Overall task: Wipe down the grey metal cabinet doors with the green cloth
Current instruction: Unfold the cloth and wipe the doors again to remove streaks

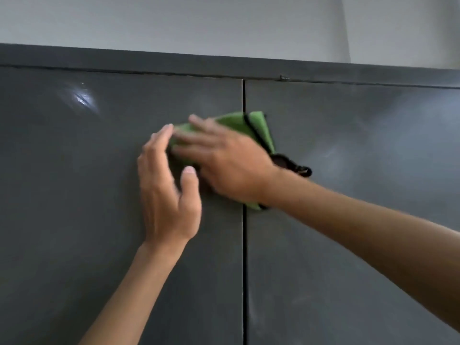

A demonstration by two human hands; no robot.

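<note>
Grey metal fills nearly the whole view: two cabinet doors, shut, so nothing of what the cabinet holds can be seen. On the far left, the left door carries a bright smear of reflected light high up, near its top edge. Further in, the left hand is raised in front of this door, its bare forearm rising from the bottom edge of the view. It is open and holds nothing, the fingers together and pointing upward with a slight curl, the thumb spread out to the right; whether the palm is touching the metal cannot be told, though its fingertips sit just beside the left end of the green cloth. That cloth is spread flat on the doors across the dark vertical seam where they meet, most of it hidden, with a folded corner edged in dark trim showing above and a small piece showing below the wrist. The right hand lies flat over the cloth, pressing it to the metal, fingers stretched out and pointing left, blurred with motion, not closed around the fabric. A dark handle shows just behind the right wrist. The right forearm runs off to the lower right, across the right door, which has hazy pale streaks. Above both doors runs the cabinet's top rail, and over that a pale wall.
</note>
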